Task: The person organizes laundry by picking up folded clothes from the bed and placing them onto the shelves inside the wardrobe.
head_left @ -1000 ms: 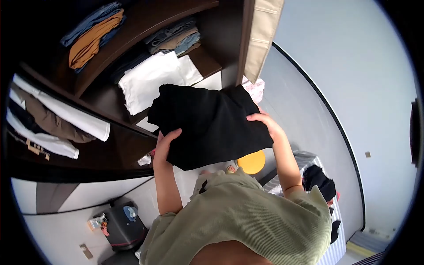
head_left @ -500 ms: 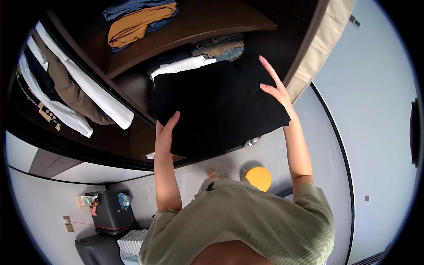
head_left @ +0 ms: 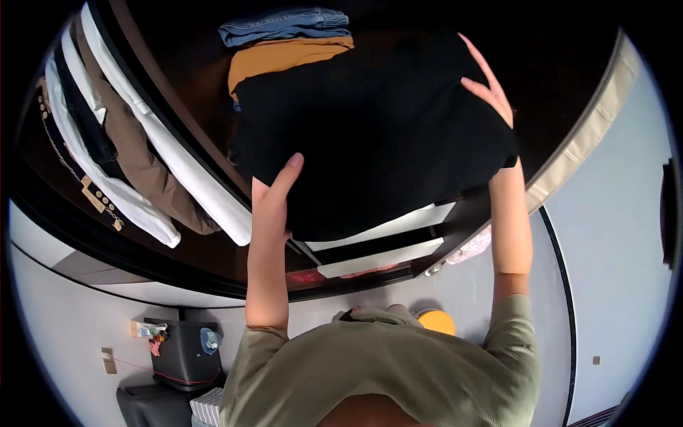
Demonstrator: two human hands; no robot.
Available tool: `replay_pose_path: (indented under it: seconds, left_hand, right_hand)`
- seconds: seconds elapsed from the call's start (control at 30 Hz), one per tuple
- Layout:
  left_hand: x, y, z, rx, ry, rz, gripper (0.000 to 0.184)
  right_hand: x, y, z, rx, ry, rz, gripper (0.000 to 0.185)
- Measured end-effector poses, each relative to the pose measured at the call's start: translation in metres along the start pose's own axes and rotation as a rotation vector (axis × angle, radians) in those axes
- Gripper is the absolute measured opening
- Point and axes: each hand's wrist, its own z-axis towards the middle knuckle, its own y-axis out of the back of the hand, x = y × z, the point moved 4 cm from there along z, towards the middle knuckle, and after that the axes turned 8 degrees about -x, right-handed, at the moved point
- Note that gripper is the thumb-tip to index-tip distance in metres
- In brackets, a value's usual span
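A folded black garment (head_left: pixel 377 142) is held out flat in front of me between both hands, inside the wardrobe opening. My left hand (head_left: pixel 276 191) grips its near left corner, thumb on top and the other fingers hidden underneath. On the right edge is my right hand (head_left: pixel 492 91), with the thumb and one finger showing along the side and the rest behind the cloth. Just beyond the garment lie a folded mustard garment (head_left: pixel 284 59) and folded blue jeans (head_left: pixel 284 25) in a stack, partly covered by the black cloth.
Shirts and trousers (head_left: pixel 135 153) hang at the left, with a chain belt. Below the garment, a white-edged drawer (head_left: pixel 384 257) shows. A beige fabric panel (head_left: pixel 580 146) borders the right side. A yellow round stool (head_left: pixel 437 322) and a black case (head_left: pixel 186 350) stand on the floor.
Both hands have carried the black garment forward and up, to the mustard and blue stack. The lower shelf's clothes have gone from view, and the drawer below now shows.
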Motion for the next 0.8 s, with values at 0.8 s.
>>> replay_pose_path:
  seconds: [0.8]
  left_hand:
    - [-0.017,-0.029,0.106,-0.078,-0.026,-0.018,0.05]
  right_hand:
    - [-0.13,-0.075,0.207,0.474,-0.256,0.184,0.043]
